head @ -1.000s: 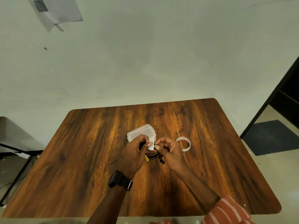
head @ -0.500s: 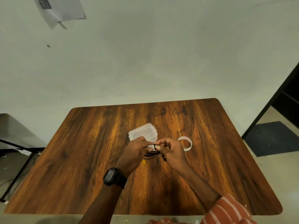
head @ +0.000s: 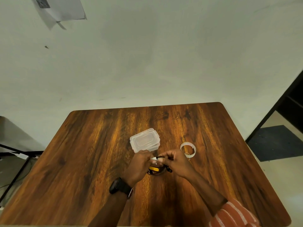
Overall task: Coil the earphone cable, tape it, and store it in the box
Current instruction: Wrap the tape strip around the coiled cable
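The cable (head: 155,171), a dark coil with a yellow piece on it, hung low over the bench (head: 91,161) between the two hands, near the middle of the board and just in front of the box (head: 144,140). Much of the coil was hidden behind the fingers; only its lower loops and a black end at the right showed. A small white strip of tape (head: 153,159) sat at the top of the coil, pinched where the two grips met.

The left hand (head: 139,166) was clenched on the coil and tape from the left, its fingertips pressed against the strip. The right hand (head: 177,163) was clenched on the same spot from the right, thumb and forefinger closed together on the tape and cable. The fingertips of both hands touched or nearly touched.

The box, clear plastic with its lid on, lay flat on the bench just beyond the left hand's knuckles. A tape roll (head: 188,149), white and nearly used up, lay on its side just beyond the right hand, to the right of the box and apart from it.

A black watch (head: 120,187) sat on the left wrist. A striped orange sleeve (head: 234,216) covered the right arm at the near edge.
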Motion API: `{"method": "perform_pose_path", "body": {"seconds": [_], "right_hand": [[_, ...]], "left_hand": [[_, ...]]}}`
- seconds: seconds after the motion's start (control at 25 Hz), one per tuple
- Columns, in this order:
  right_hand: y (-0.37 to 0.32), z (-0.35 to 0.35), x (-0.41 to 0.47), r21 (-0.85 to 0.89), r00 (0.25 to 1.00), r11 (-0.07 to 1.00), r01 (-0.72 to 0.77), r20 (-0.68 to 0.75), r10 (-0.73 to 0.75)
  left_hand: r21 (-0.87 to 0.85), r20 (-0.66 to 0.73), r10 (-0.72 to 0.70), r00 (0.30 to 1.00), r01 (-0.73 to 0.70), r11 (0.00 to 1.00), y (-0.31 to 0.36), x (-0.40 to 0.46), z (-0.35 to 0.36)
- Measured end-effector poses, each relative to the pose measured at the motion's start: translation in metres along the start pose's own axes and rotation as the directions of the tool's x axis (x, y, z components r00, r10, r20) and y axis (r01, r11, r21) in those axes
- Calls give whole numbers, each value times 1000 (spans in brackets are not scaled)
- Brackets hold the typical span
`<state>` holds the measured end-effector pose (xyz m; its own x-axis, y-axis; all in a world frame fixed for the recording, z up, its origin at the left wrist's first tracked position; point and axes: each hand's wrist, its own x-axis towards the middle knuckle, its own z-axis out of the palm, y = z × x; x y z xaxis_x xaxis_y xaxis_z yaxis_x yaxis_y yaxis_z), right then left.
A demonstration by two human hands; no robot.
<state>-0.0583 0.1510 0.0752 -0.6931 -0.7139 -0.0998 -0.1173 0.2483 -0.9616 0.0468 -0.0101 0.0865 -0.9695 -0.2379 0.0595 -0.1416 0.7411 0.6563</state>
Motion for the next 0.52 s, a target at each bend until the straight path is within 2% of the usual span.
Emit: {"method": "perform_pose_path", "body": {"seconds": [0.12,0.2,0.24,0.28,0.36,0.44,0.52], "right_hand": [[9,-6,8,-103,998,993,-62,-20,60],[14,-11,17,-101,987,987,-125,-112,114],[17,-14,21,-64,973,983,-170,-169,157],[20,-19,25,-23,954,977,-213,-221,203],[22,-32,30,84,918,962,-259,-289,272],[18,-45,33,245,885,930,-274,-313,344],[11,-57,35,436,853,852,-289,-287,436]], "left_hand": [[-154,95,-111,989,125,980,-8,16,9],[-260,206,-147,967,199,945,-15,35,6],[-246,202,-168,965,216,945,-24,48,4],[-191,145,-193,970,219,957,-38,64,3],[30,35,-232,972,231,973,-67,93,-3],[324,86,-293,952,252,912,-101,120,-2],[506,175,-383,907,251,825,-127,133,4]]}}
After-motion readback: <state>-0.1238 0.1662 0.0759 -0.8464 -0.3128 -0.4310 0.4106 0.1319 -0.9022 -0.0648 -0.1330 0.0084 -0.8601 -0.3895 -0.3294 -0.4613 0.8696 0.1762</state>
